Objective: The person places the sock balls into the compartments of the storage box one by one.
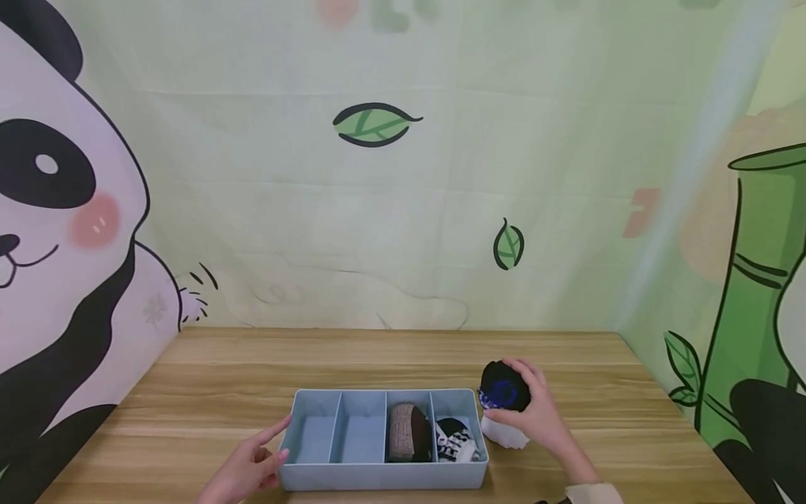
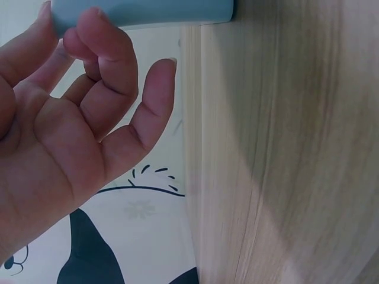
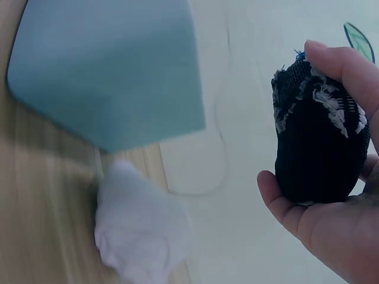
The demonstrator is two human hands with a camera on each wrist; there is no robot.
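In the head view, my right hand (image 1: 534, 409) grips a rolled black sock (image 1: 504, 386) with a blue pattern, raised beside the right end of a light blue divided box (image 1: 380, 477). Loose white threads show on this sock in the right wrist view. Below it a white balled sock (image 3: 139, 222) lies on the table near the box. My left hand (image 1: 247, 463) is at the box's left end, index finger and thumb tip against it. The left wrist view shows its other fingers loosely bent. A grey-brown rolled sock (image 1: 403, 432) and a black-and-white sock (image 1: 456, 442) sit in the two right compartments.
The box stands on a wood-grain table (image 1: 239, 371), near its front edge. Dividers (image 1: 336, 427) split it into compartments in a row. Behind the table hangs a pale green cloth (image 1: 283, 210) printed with leaves, a panda and bamboo.
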